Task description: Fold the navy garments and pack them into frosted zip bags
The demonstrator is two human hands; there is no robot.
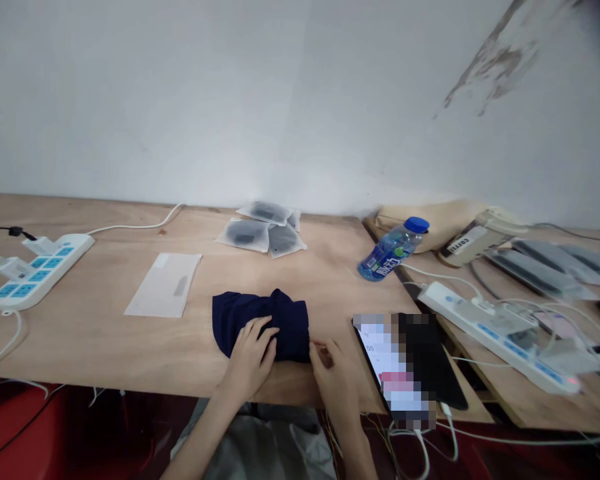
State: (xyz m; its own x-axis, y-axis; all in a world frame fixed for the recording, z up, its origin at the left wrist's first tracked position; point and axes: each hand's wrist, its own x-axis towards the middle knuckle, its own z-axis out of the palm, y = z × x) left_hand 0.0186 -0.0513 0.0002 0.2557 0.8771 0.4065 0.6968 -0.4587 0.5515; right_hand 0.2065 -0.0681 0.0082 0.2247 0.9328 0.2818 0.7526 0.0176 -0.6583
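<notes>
Table [105, 353]: while it is carrying all these things, its bare wood is showing to both sides of the fingers.
Dark blue cloth [291, 327]: it is lying under the left fingers and just beside the right fingertips, and its far side is rising into a small peak beyond them.
Phone [395, 363]: it is resting to the right of the right fingers, apart from the cloth.
Left hand [253, 357]: its fingers are lying extended and slightly apart on the cloth, pressing rather than grasping, as I judge.
Right hand [334, 373]: its fingers are curling toward the thumb; whether they are pinching the fabric, I cannot tell.
Right edge [307, 333]: at the right fingertips, the step in hand is seemingly arranging this edge; the next move is calling, I think, for steady left fingers and a careful right pinch.
</notes>
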